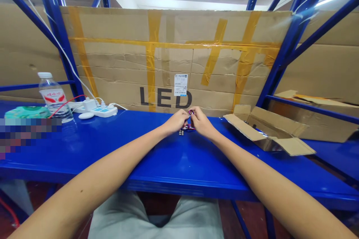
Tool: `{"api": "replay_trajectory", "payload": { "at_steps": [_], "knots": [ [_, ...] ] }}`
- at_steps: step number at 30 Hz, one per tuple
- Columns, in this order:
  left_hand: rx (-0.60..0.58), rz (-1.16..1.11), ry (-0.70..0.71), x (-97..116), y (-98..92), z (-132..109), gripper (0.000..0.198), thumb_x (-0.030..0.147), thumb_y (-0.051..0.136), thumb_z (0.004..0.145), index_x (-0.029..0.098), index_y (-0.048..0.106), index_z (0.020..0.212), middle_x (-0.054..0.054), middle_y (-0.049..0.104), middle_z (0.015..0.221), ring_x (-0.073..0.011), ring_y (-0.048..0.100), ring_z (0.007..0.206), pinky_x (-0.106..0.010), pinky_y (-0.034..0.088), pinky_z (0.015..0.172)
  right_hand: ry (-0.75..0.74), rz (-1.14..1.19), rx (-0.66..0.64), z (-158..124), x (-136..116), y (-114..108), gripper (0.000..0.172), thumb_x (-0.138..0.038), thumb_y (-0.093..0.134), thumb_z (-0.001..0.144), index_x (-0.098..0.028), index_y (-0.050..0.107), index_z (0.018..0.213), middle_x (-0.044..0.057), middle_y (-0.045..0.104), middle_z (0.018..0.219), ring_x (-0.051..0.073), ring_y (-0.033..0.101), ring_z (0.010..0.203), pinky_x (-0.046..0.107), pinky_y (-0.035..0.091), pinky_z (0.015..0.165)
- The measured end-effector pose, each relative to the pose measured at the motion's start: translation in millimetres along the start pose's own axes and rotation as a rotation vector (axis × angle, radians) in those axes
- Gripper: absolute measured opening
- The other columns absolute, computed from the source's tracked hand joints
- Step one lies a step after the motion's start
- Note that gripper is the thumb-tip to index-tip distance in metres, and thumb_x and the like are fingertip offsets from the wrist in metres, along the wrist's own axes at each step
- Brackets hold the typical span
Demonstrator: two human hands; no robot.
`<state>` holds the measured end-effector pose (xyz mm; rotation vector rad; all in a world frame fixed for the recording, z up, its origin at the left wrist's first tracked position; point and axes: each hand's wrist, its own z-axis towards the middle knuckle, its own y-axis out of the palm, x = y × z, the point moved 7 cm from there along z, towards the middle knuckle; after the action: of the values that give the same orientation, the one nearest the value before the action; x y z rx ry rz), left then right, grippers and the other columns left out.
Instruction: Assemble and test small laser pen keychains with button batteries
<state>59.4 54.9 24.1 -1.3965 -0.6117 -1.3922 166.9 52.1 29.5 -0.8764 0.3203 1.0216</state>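
Observation:
Above the blue table [174,164], my two hands meet in front of the cardboard. My left hand [178,119] is closed in a pinch, its fingertips at the left side of a small purple loop-shaped piece [191,112]. The fingers of my right hand [199,120] are closed on the same piece from the right. Its exact kind is too small to make out. Just under the hands lie several thin, shiny purple-red pieces [191,128], partly hidden by the fingers. A small group of metallic bits [181,133] sits on the tabletop in front of them.
An open cardboard box [266,134] with small items inside stands at the right. To the left are a water bottle [54,97], a white power strip [102,110] with cables and a green packet [26,112]. Taped cardboard [120,71] and blue posts [283,59] rise behind.

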Motion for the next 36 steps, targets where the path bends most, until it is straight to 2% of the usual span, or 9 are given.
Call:
{"api": "replay_trajectory", "payload": {
  "at_steps": [6,12,22,26,28,32,36],
  "knots": [
    [0.005,0.059,0.102,-5.9,-1.5,4.9,0.012,0.019,0.042,0.091,0.020,0.043,0.079,0.005,0.048,0.057,-0.0095,0.041,0.049,-0.023,0.031,0.052,-0.034,-0.068,-0.029,-2.2,-5.8,0.9,0.017,-0.017,0.034,0.087,-0.020,0.044,0.100,0.009,0.060,0.095,0.021,0.057,0.089,0.037,0.044,0.083],
    [0.094,0.235,0.242,0.9,-8.1,2.3,0.009,0.022,0.046,0.090,0.019,0.049,0.082,0.003,0.051,0.068,-0.0128,0.047,0.066,-0.025,0.034,0.062,-0.096,-0.107,-0.049,-3.1,-9.5,0.6,0.019,-0.017,0.035,0.088,-0.020,0.043,0.104,0.009,0.061,0.096,0.022,0.056,0.095,0.039,0.043,0.087],
    [0.144,0.204,0.236,1.0,-15.8,3.2,0.010,0.023,0.045,0.090,0.018,0.051,0.083,0.003,0.051,0.067,-0.0118,0.046,0.063,-0.024,0.034,0.059,-0.063,-0.123,-0.113,-4.1,-7.9,3.4,0.020,-0.018,0.036,0.090,-0.018,0.043,0.109,0.009,0.061,0.096,0.021,0.056,0.092,0.037,0.043,0.084],
    [0.115,0.197,0.237,-0.3,-17.8,5.2,0.010,0.023,0.049,0.089,0.017,0.052,0.081,0.003,0.053,0.063,-0.0106,0.047,0.059,-0.022,0.035,0.057,-0.056,-0.081,-0.119,-4.6,-6.3,3.7,0.020,-0.017,0.040,0.088,-0.019,0.045,0.107,0.008,0.061,0.097,0.020,0.057,0.091,0.036,0.044,0.082],
    [0.091,0.150,0.209,-1.4,-19.0,6.3,0.007,0.022,0.051,0.088,0.017,0.052,0.083,0.003,0.054,0.062,-0.0092,0.046,0.053,-0.022,0.035,0.053,-0.004,0.008,-0.141,-4.3,-2.1,5.2,0.018,-0.019,0.042,0.088,-0.020,0.045,0.105,0.004,0.062,0.088,0.018,0.058,0.080,0.034,0.046,0.075],
    [0.005,0.006,0.049,-7.3,-21.9,6.9,0.006,0.019,0.056,0.086,0.016,0.054,0.091,0.000,0.062,0.067,-0.0082,0.048,0.046,-0.021,0.033,0.044,0.248,0.311,-0.208,-4.2,15.6,13.0,0.018,-0.018,0.046,0.083,-0.023,0.042,0.100,-0.007,0.051,0.058,0.013,0.051,0.048,0.027,0.044,0.051],
    [-0.067,-0.102,-0.039,-12.2,-29.4,7.8,0.003,0.013,0.059,0.082,0.014,0.057,0.083,-0.005,0.066,0.075,-0.0072,0.051,0.047,-0.020,0.033,0.041,0.425,0.471,-0.170,-5.6,26.2,11.8,0.025,-0.010,0.050,0.075,-0.022,0.042,0.095,-0.008,0.053,0.054,0.012,0.052,0.043,0.026,0.045,0.047]
  ]
}}
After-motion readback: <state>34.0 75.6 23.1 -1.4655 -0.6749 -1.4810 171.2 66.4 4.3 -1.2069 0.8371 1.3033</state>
